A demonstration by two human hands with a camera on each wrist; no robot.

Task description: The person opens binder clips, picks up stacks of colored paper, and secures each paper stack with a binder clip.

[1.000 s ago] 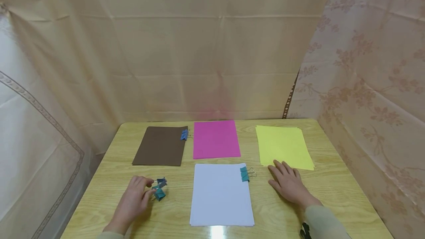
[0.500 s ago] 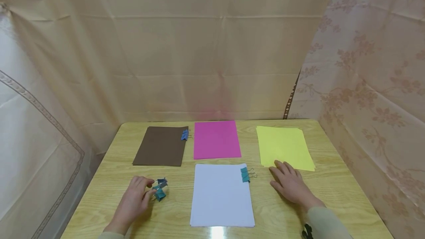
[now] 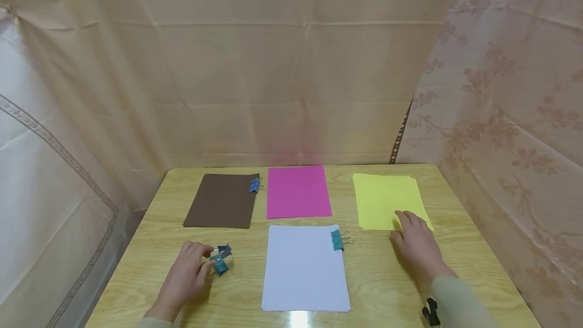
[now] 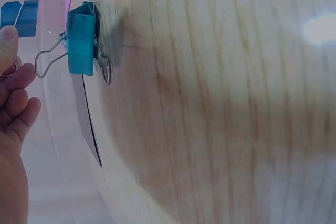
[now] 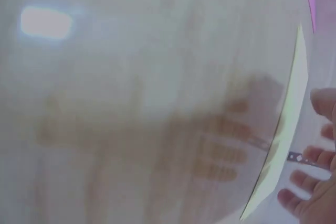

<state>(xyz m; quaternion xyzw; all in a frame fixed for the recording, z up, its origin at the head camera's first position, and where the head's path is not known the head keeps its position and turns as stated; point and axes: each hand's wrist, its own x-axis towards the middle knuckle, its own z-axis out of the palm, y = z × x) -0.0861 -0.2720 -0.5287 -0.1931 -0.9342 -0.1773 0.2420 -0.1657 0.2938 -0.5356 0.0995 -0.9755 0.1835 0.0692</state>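
Observation:
My left hand [image 3: 183,273] is at the left of the table, thumb and fingers pinching the wire handle of a dark blue binder clip [image 3: 224,250]. A teal binder clip [image 3: 220,267] lies right by the fingertips. In the left wrist view, the blue clip sits above the thumb, and the teal clip's [image 4: 81,43] wire loop reaches close to the fingers. My right hand [image 3: 418,247] hovers over the near edge of the yellow paper stack [image 3: 382,196], fingers loosely bent. The right wrist view shows these fingers [image 5: 302,179] apart and holding nothing, their shadow on the table.
White paper [image 3: 304,270] lies front centre, a teal clip [image 3: 337,240] on its right edge. Brown paper [image 3: 220,201] with a blue clip [image 3: 254,185] is back left, beside magenta paper [image 3: 298,192]. Curtains [image 3: 291,65] enclose the wooden table [image 3: 241,292].
My right hand has lifted from the yellow stack's near edge and shifted right, its fingers bending more. The left hand and the clips beside it have stayed put.

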